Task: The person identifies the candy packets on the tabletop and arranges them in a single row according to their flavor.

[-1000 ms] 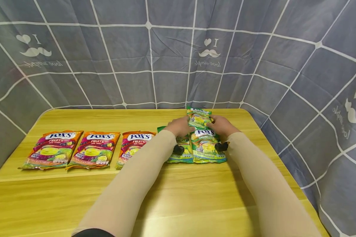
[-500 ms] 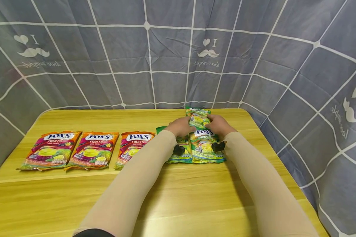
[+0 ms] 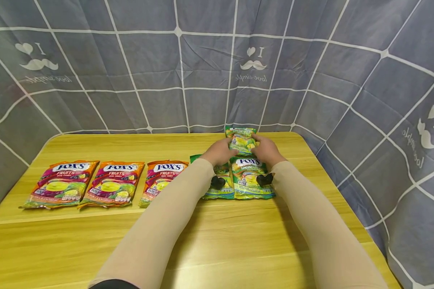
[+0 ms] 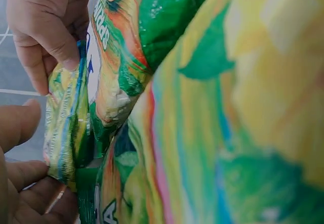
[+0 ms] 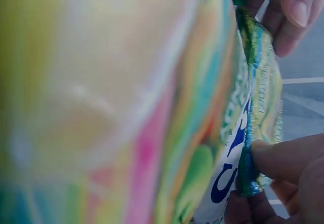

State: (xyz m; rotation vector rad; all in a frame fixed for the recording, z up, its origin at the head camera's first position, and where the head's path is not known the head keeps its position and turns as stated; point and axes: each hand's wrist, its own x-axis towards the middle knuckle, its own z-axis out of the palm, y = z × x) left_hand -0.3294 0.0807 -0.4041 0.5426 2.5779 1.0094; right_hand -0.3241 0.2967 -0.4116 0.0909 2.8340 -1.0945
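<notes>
A green candy bag (image 3: 241, 143) is at the back edge of the table, between the two hands. The left hand (image 3: 218, 152) holds its left side, thumb toward the front. On the bag's right side the right hand (image 3: 267, 150) has its thumb in front and fingers behind, pinching the edge, as the right wrist view shows. Directly in front lies a second green bag (image 3: 251, 180) marked FOX'S, overlapped by the held bag's lower end. Beside it a third green bag (image 3: 226, 190) is partly hidden by the left hand and sleeve. Green wrapping fills much of both wrist views.
Three red and orange FOX'S fruit candy bags, a left one (image 3: 59, 184), a middle one (image 3: 112, 184) and a right one (image 3: 162, 178), lie in a row on the wooden table (image 3: 217, 249). A grey checked curtain (image 3: 206, 104) surrounds the back and sides.
The held green bag has shifted slightly back and its top edge now stands higher against the curtain. Both hands have stayed at its sides. The other bags lie as before.
</notes>
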